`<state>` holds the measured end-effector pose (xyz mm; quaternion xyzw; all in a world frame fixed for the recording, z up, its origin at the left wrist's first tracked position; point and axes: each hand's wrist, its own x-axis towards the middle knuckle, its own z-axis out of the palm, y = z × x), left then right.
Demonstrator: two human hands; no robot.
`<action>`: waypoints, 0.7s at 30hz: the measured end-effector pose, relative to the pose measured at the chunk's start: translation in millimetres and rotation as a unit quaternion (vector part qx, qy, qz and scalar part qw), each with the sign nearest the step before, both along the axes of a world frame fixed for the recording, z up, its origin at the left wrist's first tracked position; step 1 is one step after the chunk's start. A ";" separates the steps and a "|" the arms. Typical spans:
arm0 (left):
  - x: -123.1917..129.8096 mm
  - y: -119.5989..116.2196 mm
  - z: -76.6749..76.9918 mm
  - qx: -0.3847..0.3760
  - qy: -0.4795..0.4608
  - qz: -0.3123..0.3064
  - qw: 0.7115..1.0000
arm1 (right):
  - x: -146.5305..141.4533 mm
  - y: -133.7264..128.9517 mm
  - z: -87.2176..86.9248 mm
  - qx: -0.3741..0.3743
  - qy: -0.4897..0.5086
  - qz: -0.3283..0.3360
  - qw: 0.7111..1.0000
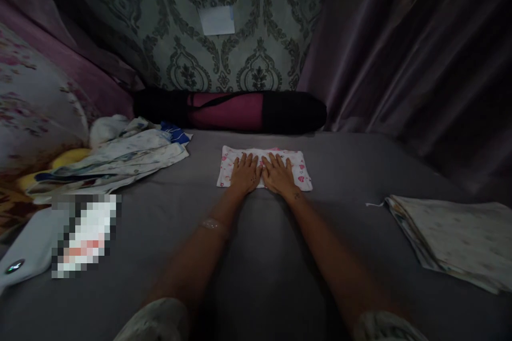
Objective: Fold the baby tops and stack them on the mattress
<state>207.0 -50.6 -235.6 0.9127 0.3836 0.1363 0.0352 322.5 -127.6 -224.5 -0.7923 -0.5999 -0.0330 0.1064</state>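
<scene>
A folded white cloth (301, 170) with pink and red prints lies flat on the grey sheet (256, 256). My left hand (245, 171) presses palm down on its left half, fingers stretched out and pointing away from me. Beside it, my right hand (279, 171) rests flat on the right half, its fingers spread. The two thumbs come close together near the cloth's middle. Part of the print is hidden under both hands.
Rumpled patterned clothes (152, 154) lie at the left, near a white device (36, 240) and a blurred-out patch. At the right is a folded pale cloth (460, 240). A long black and pink bag (226, 112) lies along the patterned wall, between curtains (400, 53).
</scene>
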 end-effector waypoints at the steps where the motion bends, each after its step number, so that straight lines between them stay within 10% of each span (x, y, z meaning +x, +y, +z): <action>1: -0.1 -0.2 -0.7 0.000 0.001 0.003 1.000 | 0.1 -0.3 -1.6 0.004 0.000 0.001 1.000; 21: -5.2 16.4 3.4 -0.012 -0.005 0.058 0.998 | -16.7 18.7 5.4 -0.013 0.016 0.037 0.999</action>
